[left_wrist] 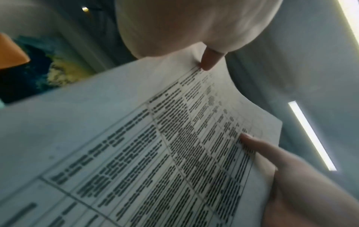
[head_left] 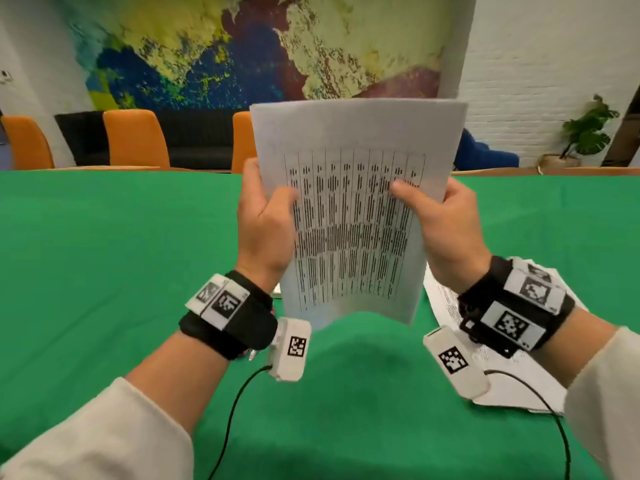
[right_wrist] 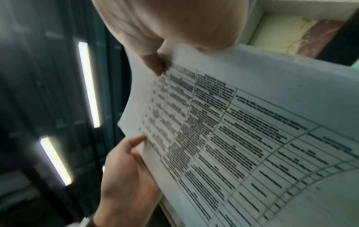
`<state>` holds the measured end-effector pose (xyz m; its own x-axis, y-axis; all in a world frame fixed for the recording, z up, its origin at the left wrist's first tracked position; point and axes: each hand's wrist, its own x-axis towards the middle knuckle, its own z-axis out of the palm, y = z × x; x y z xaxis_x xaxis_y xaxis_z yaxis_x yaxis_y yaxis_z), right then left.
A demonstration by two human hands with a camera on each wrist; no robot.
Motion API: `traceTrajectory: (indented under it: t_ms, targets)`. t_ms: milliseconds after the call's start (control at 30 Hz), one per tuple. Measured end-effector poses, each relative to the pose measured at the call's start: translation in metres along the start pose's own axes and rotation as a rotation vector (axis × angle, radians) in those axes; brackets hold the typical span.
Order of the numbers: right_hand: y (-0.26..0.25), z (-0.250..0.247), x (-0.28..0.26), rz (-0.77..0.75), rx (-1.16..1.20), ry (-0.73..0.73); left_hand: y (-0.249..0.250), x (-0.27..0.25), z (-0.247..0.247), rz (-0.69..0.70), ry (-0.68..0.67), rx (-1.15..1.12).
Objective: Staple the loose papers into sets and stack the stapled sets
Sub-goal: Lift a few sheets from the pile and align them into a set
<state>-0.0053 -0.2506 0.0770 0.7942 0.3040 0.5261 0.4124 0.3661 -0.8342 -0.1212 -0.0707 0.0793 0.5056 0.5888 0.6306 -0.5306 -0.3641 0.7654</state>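
Both hands hold one set of printed papers (head_left: 353,216) upright above the green bench (head_left: 104,271), its bottom edge lifted clear of the cloth and bowed. The left hand (head_left: 266,223) grasps the set's left edge, thumb across the printed table on the front and fingers behind; the right hand (head_left: 440,230) grasps the right edge the same way, so each grip is closed on the sheets. More loose papers (head_left: 446,306) lie flat on the bench at the near right, partly under the right wrist. No stapler is visible in any view. The step in hand looks like gathering and squaring the sheets before stapling. The next move probably calls for tapping the edges flush on the bench, then holding one corner steady while a hand is freed to fetch the stapler.
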Motion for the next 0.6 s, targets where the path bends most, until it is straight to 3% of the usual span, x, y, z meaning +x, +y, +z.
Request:
traceTrajectory:
  t_ms: [67, 267, 500, 600]
  targets:
    - [0.003, -0.007, 0.002, 0.022, 0.001, -0.016, -0.008, 0.002, -0.005, -0.034, 0.002, -0.017]
    - [0.062, -0.029, -0.027, 0.276, -0.16, -0.052, -0.053, -0.046, -0.019, -0.285, -0.041, -0.016]
    - [0.033, -0.015, -0.012, 0.104, -0.094, -0.011, -0.026, -0.022, 0.001, -0.091, -0.024, 0.029]
    - [0.031, -0.021, -0.01, 0.111, -0.121, -0.046, -0.034, -0.025, -0.006, -0.106, -0.02, 0.046]
